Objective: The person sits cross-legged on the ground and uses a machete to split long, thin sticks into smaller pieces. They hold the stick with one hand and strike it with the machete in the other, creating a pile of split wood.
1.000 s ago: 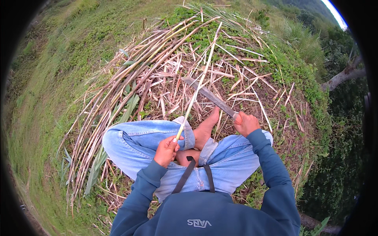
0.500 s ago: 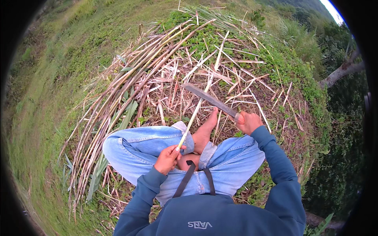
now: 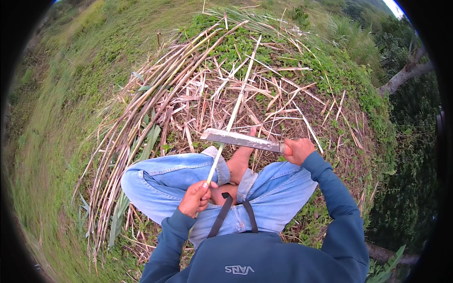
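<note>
My left hand (image 3: 194,198) is closed round the near end of a long, pale green stalk (image 3: 234,112). The stalk slants up and away from my lap over the littered ground. In my right hand (image 3: 300,151) is a machete (image 3: 245,140), gripped by its reddish handle. Its broad, worn blade points left and lies across the stalk, just beyond my left knee. Whether the edge bites into the stalk, I cannot tell.
A heap of long uncut stalks (image 3: 141,113) curves along my left side. Peeled strips (image 3: 198,101) litter the ground ahead. My bare foot (image 3: 239,162) is close under the blade, between my jeans legs (image 3: 160,181). A tree trunk (image 3: 408,75) leans at the right.
The machete has swung from a slant to nearly level, nearer to me, its blade face turned up. My left hand has shifted slightly left and nearer my body, with the stalk.
</note>
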Demonstrator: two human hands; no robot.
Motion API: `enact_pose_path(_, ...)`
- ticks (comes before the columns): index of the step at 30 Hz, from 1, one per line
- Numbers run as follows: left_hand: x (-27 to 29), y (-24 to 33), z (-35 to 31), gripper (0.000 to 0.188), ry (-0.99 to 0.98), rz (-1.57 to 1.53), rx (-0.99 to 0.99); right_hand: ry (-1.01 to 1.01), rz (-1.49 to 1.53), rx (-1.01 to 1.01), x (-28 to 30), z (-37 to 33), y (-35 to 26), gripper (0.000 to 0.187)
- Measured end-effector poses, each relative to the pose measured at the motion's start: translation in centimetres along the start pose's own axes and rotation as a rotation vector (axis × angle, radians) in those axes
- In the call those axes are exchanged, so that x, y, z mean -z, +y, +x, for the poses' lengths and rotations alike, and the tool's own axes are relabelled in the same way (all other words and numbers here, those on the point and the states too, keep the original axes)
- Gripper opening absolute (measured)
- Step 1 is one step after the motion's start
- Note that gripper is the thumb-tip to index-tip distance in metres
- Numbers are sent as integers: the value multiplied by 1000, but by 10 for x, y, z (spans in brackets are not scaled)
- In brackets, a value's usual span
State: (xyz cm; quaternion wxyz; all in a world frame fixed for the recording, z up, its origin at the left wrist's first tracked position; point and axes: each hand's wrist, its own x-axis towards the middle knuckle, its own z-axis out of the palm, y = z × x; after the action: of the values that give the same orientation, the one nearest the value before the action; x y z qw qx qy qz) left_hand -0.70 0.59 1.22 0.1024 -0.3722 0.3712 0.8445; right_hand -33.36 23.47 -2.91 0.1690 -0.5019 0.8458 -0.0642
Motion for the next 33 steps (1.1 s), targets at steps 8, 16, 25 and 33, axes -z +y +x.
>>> enact_pose_path(8, 0, -7, 2, 26, 35, 19, -50, 190, 166, -178, -1, 17, 16, 26)
enact_pose_path(16, -2, -1, 10, 20, -2, -75, -50, 80, 150, 3, -21, -15, -38, 23)
enact_pose_path(25, -3, -3, -15, 20, 34, -39, -38, 68, 54, 32, -1, 17, -9, 24)
enact_pose_path(33, 3, -18, -10, 26, 96, -16, -83, 64, 116, -81, -11, 23, -9, 25)
